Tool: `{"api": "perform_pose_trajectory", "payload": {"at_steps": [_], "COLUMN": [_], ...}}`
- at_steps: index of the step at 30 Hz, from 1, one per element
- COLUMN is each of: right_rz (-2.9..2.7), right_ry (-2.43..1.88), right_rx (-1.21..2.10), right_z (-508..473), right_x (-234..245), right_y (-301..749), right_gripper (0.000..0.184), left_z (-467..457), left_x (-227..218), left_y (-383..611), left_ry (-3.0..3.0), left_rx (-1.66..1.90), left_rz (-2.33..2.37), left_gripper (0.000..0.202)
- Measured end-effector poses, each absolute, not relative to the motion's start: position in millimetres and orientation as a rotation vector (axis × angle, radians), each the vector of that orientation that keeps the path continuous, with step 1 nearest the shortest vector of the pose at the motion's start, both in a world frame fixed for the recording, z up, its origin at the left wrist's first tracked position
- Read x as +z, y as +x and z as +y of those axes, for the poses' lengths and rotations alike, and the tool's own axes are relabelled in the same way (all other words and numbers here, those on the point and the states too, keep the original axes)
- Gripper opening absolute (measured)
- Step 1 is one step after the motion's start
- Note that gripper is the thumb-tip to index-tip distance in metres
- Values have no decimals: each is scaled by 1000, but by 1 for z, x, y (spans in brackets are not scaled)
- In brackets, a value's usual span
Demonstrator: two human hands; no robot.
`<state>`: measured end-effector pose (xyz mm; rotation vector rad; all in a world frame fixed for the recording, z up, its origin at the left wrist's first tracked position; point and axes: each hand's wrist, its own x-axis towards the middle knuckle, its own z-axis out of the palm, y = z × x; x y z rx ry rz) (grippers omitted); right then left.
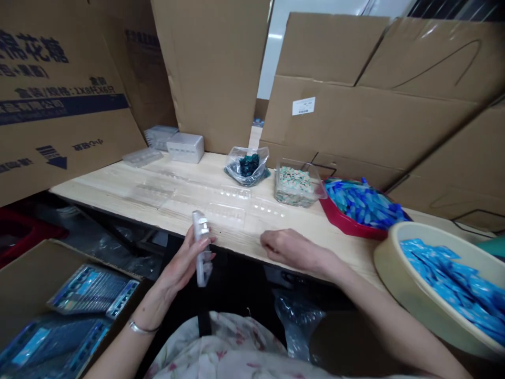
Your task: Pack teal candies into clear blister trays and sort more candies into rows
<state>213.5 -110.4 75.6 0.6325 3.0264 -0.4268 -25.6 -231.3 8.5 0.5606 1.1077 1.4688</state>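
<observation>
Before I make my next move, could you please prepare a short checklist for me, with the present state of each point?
1. Left grip closed on the pale plastic piece: ok.
2. Whether that is one layer or several: cannot tell; it is seen nearly edge-on.
3. Right grip free of objects: cannot tell; it is curled, and its inside is hidden.
4. Clear trays laid out on the table: ok.
5. Blue packets inside the cream tub: ok.
6. Blue sticks inside the red basin: ok.
</observation>
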Motion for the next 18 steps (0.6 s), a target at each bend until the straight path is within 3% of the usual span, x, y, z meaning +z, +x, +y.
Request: {"api": "perform_pose_trajectory", "payload": {"at_steps": [3, 6, 18], "right_rz": [2904, 2888, 2971], "right_ry": [595, 589, 746], "right_rx": [-53, 74, -54], "right_z": [-108, -104, -106], "right_x": [33, 12, 13], "right_y": [199, 191, 182], "right_gripper": [19, 21, 20], "left_z": [-233, -234, -236], "left_x": [10, 11, 13], "left_y": [-21, -20, -20], "left_ry": [547, 535, 577], "left_rx": [1429, 1406, 1432], "left_rz": [1111, 1120, 1009], "left_gripper": [51, 48, 49]}}
